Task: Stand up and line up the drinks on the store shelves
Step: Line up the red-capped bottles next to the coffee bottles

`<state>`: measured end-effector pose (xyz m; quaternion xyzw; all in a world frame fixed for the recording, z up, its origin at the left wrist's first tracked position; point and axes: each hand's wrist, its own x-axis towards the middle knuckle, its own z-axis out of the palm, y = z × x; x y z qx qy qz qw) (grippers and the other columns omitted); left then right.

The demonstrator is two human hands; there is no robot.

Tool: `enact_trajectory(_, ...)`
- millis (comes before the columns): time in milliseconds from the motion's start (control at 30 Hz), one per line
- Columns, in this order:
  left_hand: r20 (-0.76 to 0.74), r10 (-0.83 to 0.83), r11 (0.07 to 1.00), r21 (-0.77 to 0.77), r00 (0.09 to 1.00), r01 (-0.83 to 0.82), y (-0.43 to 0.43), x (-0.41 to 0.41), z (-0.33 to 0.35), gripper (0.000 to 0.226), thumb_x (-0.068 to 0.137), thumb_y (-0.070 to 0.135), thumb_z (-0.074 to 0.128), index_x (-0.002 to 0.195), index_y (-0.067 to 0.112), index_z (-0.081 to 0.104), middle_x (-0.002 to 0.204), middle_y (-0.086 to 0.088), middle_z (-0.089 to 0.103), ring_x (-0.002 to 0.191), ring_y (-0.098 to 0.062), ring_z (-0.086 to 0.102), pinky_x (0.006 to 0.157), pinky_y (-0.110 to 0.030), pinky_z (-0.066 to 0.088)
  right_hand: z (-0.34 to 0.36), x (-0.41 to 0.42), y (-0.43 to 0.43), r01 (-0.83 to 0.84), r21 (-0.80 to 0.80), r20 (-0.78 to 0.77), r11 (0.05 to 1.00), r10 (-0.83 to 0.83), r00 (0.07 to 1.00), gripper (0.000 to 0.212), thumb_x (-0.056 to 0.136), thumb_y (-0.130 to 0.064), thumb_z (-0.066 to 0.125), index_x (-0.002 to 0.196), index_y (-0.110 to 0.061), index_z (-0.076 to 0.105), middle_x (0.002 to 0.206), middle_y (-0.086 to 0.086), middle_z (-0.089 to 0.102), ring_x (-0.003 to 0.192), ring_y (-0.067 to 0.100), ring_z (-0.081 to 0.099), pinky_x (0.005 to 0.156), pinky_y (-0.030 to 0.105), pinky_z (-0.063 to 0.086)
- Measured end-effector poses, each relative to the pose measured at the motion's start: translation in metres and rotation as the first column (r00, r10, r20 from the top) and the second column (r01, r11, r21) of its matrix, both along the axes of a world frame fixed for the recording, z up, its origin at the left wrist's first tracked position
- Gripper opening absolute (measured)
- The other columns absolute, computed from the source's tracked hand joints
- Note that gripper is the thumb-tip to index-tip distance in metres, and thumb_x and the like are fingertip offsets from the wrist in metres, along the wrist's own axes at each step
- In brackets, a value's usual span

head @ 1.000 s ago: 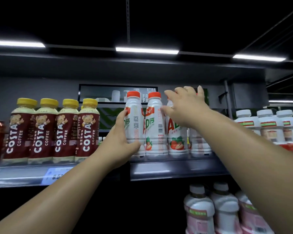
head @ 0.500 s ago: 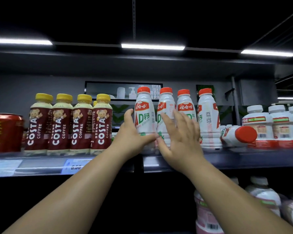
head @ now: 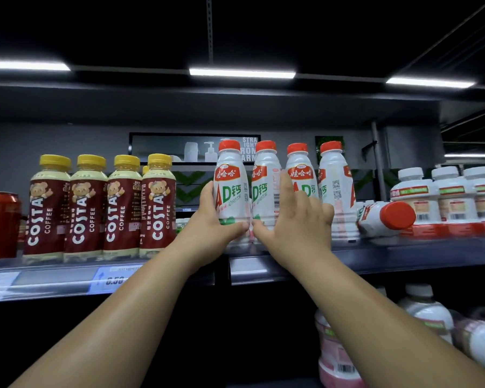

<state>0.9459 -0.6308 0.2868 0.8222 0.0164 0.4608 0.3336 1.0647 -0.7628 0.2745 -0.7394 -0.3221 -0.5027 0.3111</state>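
Observation:
Four white AD calcium bottles with red caps stand in a row on the upper shelf (head: 266,271). My left hand (head: 207,231) grips the leftmost bottle (head: 230,186) low down, thumb across its front and fingers round its left side. My right hand (head: 300,222) lies flat with spread, straight fingers against the fronts of the second bottle (head: 265,186) and third bottle (head: 300,175). The fourth bottle (head: 335,186) stands just right of that hand. A fifth bottle of the same kind (head: 387,219) lies on its side, its red cap facing me.
Several Costa coffee bottles (head: 95,205) with yellow caps stand to the left, with a red can (head: 0,222) beyond them. White-capped bottles (head: 413,194) line the shelf's right end. A price tag (head: 109,278) sits on the shelf edge. Pink and white bottles (head: 336,351) fill the lower shelf.
My right hand has dropped from the bottle tops to their fronts, uncovering all four caps. My left hand has stayed on the leftmost bottle. The fallen bottle has come into view.

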Motion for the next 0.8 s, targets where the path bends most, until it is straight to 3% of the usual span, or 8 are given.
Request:
enact_trajectory(100,0.006,0.003,1.000,-0.011,1.000,-0.003,0.001,0.000,0.001,0.092,0.074,0.026,0.085,0.141,0.045,0.023,0.126,0.015,0.058,0.112,-0.005,0.061,0.100,-0.040,0.051,-0.003,0.001,0.000,-0.081,0.075,-0.008,0.994,0.082,0.997,0.102,0.082,-0.059,0.055,0.156,-0.018,-0.002,0.122,0.002,0.060,0.102,0.026,0.055,0.089,0.045,0.034)
enact_trajectory(167,0.005,0.005,1.000,-0.014,1.000,-0.005,0.001,0.000,0.001,0.092,0.074,0.026,0.085,0.139,0.046,0.024,0.126,0.015,0.059,0.111,-0.005,0.062,0.099,-0.040,0.052,-0.005,0.001,-0.001,-0.045,0.070,0.034,0.996,0.043,0.998,0.103,0.082,-0.063,0.053,0.155,-0.020,-0.005,0.120,0.002,0.063,0.098,0.027,0.058,0.084,0.044,0.035)
enact_trajectory(267,-0.005,0.014,1.000,-0.014,1.000,-0.014,0.003,-0.002,0.002,0.092,0.074,0.021,0.084,0.141,0.043,0.024,0.125,0.012,0.059,0.110,-0.005,0.063,0.097,-0.038,0.053,-0.005,-0.005,-0.002,0.063,-0.008,0.059,0.998,-0.062,0.996,0.113,0.081,-0.079,0.046,0.153,-0.021,-0.018,0.122,0.004,0.062,0.101,0.028,0.061,0.083,0.043,0.037)
enact_trajectory(400,-0.043,0.044,0.999,0.007,0.998,-0.044,0.007,-0.008,0.007,0.086,0.077,0.017,0.082,0.133,0.046,0.022,0.120,0.011,0.060,0.104,-0.006,0.064,0.091,-0.032,0.054,0.000,-0.011,-0.001,0.092,-0.126,0.003,0.988,-0.093,0.996,0.119,0.083,-0.079,0.048,0.150,-0.017,-0.029,0.128,0.008,0.056,0.108,0.028,0.060,0.088,0.044,0.041)
enact_trajectory(533,-0.036,0.083,0.996,0.033,0.996,-0.082,0.006,-0.010,0.003,0.090,0.077,0.024,0.082,0.140,0.045,0.021,0.120,0.016,0.059,0.107,-0.005,0.062,0.096,-0.039,0.053,-0.001,-0.011,0.002,-0.035,-0.041,-0.083,0.999,0.032,0.996,0.119,0.083,-0.066,0.058,0.151,-0.009,-0.022,0.131,0.006,0.058,0.106,0.025,0.061,0.087,0.041,0.042)
enact_trajectory(667,-0.016,0.100,0.995,0.021,0.995,-0.099,0.007,-0.011,0.002,0.096,0.071,0.035,0.085,0.139,0.051,0.021,0.123,0.017,0.058,0.109,-0.006,0.062,0.098,-0.042,0.052,-0.001,-0.011,-0.002,-0.187,0.057,-0.120,0.981,0.193,0.974,0.117,0.080,-0.059,0.064,0.153,-0.015,-0.015,0.124,0.004,0.061,0.101,0.025,0.061,0.087,0.041,0.046)
enact_trajectory(800,-0.019,0.128,0.991,0.045,0.992,-0.127,0.005,-0.012,0.001,0.098,0.067,0.044,0.086,0.140,0.052,0.020,0.125,0.018,0.057,0.109,-0.004,0.062,0.097,-0.041,0.053,0.001,-0.009,-0.001,-0.036,-0.011,-0.033,0.999,0.035,0.999,0.106,0.084,-0.077,0.047,0.154,-0.015,-0.005,0.119,0.004,0.062,0.098,0.026,0.062,0.083,0.042,0.047)
